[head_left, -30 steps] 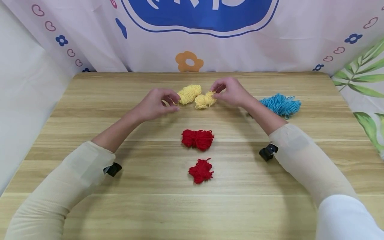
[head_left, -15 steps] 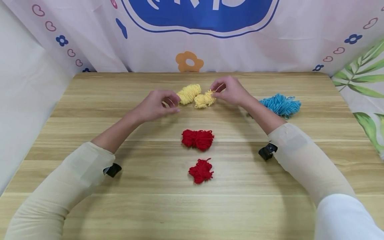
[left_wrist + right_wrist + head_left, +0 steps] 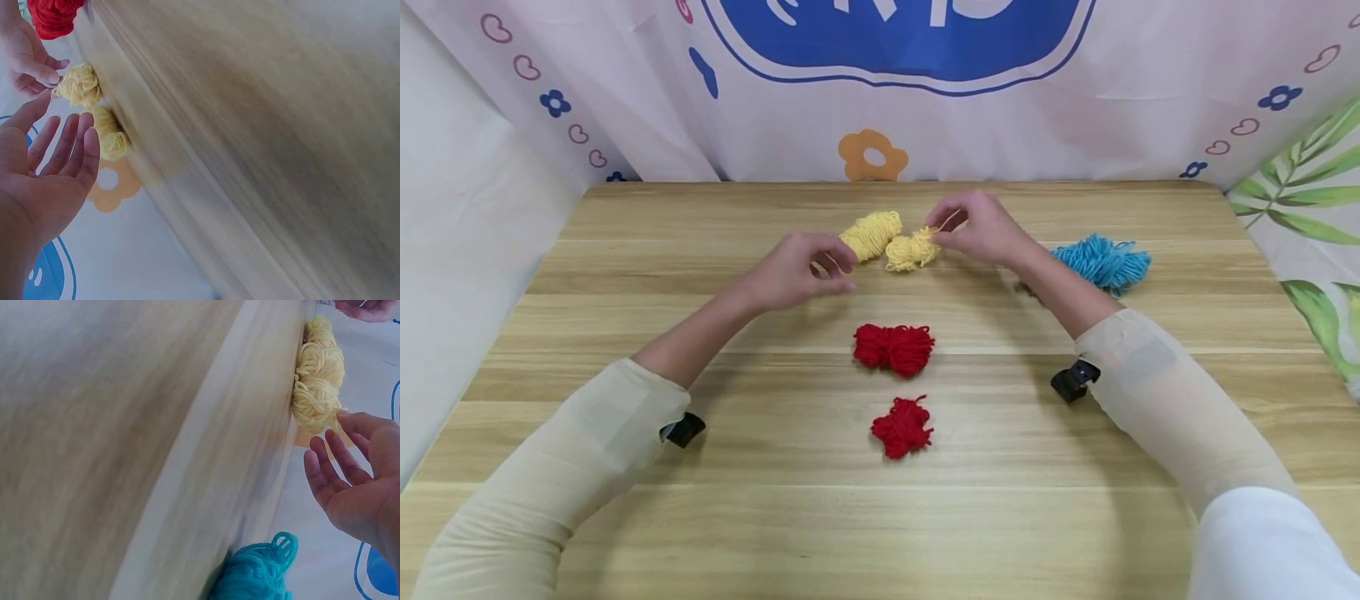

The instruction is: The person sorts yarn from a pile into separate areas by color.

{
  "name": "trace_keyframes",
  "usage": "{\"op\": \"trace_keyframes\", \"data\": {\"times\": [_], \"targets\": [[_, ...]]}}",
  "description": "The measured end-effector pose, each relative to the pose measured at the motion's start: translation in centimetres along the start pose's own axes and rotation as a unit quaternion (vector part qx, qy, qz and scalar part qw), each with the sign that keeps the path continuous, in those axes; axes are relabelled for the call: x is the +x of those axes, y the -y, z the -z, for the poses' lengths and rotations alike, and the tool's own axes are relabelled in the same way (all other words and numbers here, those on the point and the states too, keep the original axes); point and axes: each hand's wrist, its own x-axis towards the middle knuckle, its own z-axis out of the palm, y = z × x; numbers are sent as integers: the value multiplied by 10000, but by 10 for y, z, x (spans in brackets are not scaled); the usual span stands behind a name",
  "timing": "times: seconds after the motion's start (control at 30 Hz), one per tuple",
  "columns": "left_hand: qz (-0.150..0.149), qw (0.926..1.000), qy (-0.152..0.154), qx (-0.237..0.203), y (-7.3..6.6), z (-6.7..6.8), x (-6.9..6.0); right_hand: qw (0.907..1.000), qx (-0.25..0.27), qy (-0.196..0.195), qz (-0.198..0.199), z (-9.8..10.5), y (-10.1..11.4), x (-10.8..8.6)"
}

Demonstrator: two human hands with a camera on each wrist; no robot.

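Note:
Two bundles of yellow yarn lie end to end near the table's back edge. My left hand (image 3: pixel 805 271) hovers just in front of the left end of the longer yellow yarn bundle (image 3: pixel 872 236). Its fingers are loosely bent and hold nothing, as the left wrist view shows. At the right end of the smaller yellow yarn bundle (image 3: pixel 910 251), my right hand (image 3: pixel 977 229) pinches the yarn between thumb and forefinger. The other fingers of that hand (image 3: pixel 365 472) are spread away from the yarn. Part of the longer bundle is hidden behind my left fingers.
Red yarn (image 3: pixel 894 349) lies mid-table, with a smaller red yarn bundle (image 3: pixel 902 428) nearer me. Blue yarn (image 3: pixel 1101 262) sits at the right, partly behind my right forearm. A printed curtain (image 3: pixel 775 133) hangs along the back edge of the wooden table (image 3: pixel 850 533).
My left hand has drifted slightly toward me and to the right, off the longer yellow bundle's end. My right hand stays at the smaller one, and the yarn bundles have hardly moved.

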Motion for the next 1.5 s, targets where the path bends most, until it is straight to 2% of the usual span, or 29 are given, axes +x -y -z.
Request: {"op": "trace_keyframes", "data": {"times": [0.23,0.8,1.13,1.5], "targets": [[-34,9996,262,39,-1,-4,-1,9999,-50,-48,155,5,1,-3],[-247,9974,682,-12,-9,-15,2,9998,-78,-128,132,14,2,-15],[-484,9946,914,-105,-15,-22,0,9995,-202,-27,243,16,4,-22],[-554,9915,1164,-182,-18,-28,-2,9990,-238,142,342,16,7,-33]]}}
